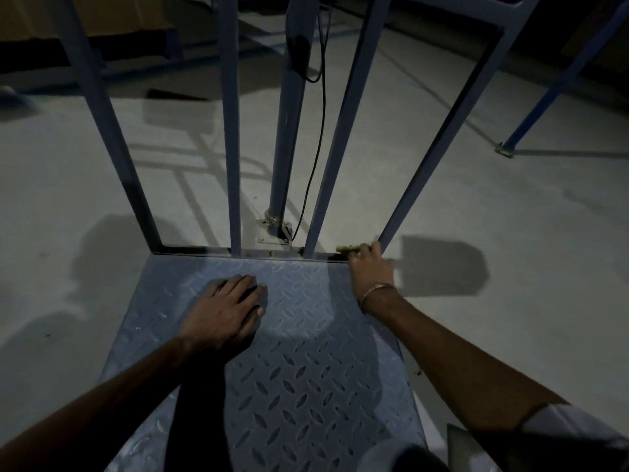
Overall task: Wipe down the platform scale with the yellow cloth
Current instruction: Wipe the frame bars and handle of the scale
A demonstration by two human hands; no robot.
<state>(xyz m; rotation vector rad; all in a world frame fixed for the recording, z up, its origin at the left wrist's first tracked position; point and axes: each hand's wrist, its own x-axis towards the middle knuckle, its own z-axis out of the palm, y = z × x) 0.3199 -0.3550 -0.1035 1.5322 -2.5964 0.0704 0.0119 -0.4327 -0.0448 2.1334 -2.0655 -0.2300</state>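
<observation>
right hand [369, 267] grips yellow cloth [347, 248] at platform scale [306, 352] far-right corner | left hand [226, 306] spread flat on it

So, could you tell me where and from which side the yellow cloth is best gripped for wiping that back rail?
Probably by its bunched right end, coming from the near side over the platform scale. The yellow cloth lies wadded along the far edge beside the rightmost upright bar, and the right hand already grips it there.

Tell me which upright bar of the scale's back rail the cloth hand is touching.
The rightmost bar: the right hand, holding the yellow cloth, sits at its base. The other three rise further left, away from it.
</observation>
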